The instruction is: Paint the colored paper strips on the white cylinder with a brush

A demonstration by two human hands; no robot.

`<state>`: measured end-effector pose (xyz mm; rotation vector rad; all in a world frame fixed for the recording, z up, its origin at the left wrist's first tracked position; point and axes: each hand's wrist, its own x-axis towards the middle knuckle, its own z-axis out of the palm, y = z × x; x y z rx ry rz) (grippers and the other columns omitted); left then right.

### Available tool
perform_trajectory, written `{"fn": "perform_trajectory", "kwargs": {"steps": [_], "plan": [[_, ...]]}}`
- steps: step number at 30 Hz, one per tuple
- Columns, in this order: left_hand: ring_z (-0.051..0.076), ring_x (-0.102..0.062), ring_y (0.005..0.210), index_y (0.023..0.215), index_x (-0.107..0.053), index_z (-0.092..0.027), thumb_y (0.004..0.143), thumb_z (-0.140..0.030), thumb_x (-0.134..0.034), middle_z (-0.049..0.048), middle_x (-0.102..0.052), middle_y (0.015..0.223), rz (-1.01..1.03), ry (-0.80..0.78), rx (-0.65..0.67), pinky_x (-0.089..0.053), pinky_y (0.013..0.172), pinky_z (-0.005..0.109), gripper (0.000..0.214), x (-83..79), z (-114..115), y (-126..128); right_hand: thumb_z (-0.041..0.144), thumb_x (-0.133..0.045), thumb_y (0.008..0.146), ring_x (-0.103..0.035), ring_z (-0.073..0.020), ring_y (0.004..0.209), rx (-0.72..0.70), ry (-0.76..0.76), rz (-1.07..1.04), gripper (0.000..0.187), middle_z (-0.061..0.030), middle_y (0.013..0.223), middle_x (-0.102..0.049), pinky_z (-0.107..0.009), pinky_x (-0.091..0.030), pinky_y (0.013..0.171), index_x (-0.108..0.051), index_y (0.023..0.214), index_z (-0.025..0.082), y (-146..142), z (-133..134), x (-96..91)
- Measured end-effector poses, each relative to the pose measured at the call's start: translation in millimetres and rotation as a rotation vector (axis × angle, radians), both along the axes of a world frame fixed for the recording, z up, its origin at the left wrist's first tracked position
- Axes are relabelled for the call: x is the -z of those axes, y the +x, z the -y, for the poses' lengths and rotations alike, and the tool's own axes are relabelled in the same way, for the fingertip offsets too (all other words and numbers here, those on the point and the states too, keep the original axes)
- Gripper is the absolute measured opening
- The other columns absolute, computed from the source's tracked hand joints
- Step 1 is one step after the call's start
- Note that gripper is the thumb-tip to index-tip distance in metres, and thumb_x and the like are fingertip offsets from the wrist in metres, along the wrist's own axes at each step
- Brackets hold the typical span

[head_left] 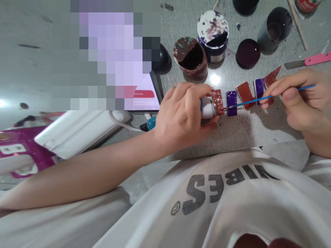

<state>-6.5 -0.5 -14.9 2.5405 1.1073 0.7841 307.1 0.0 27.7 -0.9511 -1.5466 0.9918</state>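
Observation:
My left hand [183,113] is closed round a small white cylinder [207,107], lying on its side along the table. A glossy red-brown strip [217,102] sits at the cylinder's right end, by my fingertips. In my right hand [297,96] is a thin blue paintbrush [254,101], pinched between thumb and fingers. Its tip reaches left, over a purple strip [232,111], to the edge of the red-brown strip. Farther right are a rust-red strip [245,95], a second purple strip [259,84] and a red pointed piece [272,78], partly hidden by my right hand.
Open jars of brown paint [190,58] and purple paint [213,38] stand beyond my hands. A dark lid [248,53], a tumbler [274,29] and a pink-handled craft knife [317,59] lie right. A phone [147,100] and a white box-like device [82,132] are left.

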Motion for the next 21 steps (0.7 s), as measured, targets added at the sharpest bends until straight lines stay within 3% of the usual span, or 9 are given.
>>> {"fn": "perform_trajectory", "kwargs": {"steps": [8,14,21], "plan": [[0.035,-0.079,0.124,0.149,-0.043,-0.03,0.103,-0.039,-0.077,0.0108,-0.078,0.14,0.011,-0.019,0.006,-0.064,0.093,0.056,0.058,-1.2,-0.5,1.6,0.034,-0.075,0.11,-0.082,-0.0153,0.067,-0.006,0.104,0.162,0.017,0.002,0.085,-0.084,-0.024,-0.061,0.051,-0.091,0.116,0.03,3.1,0.5,5.4],[0.036,-0.076,0.133,0.148,-0.042,-0.035,0.104,-0.036,-0.076,0.0098,-0.077,0.147,0.023,-0.138,0.01,-0.061,0.104,0.058,0.056,-7.5,0.2,1.0,0.027,-0.073,0.109,-0.082,-0.015,0.069,-0.097,0.127,0.191,0.019,0.0003,0.088,-0.085,-0.024,-0.059,0.053,-0.09,0.117,0.026,8.4,-0.4,4.8],[0.037,-0.079,0.124,0.149,-0.041,-0.028,0.102,-0.04,-0.078,0.0144,-0.079,0.141,0.018,-0.021,0.034,-0.063,0.095,0.053,0.061,-3.8,-1.7,1.4,0.028,-0.07,0.112,-0.083,-0.013,0.07,-0.129,0.212,0.204,0.021,0.0026,0.092,-0.085,-0.021,-0.06,0.053,-0.088,0.123,0.026,10.6,-5.7,6.1]]}}
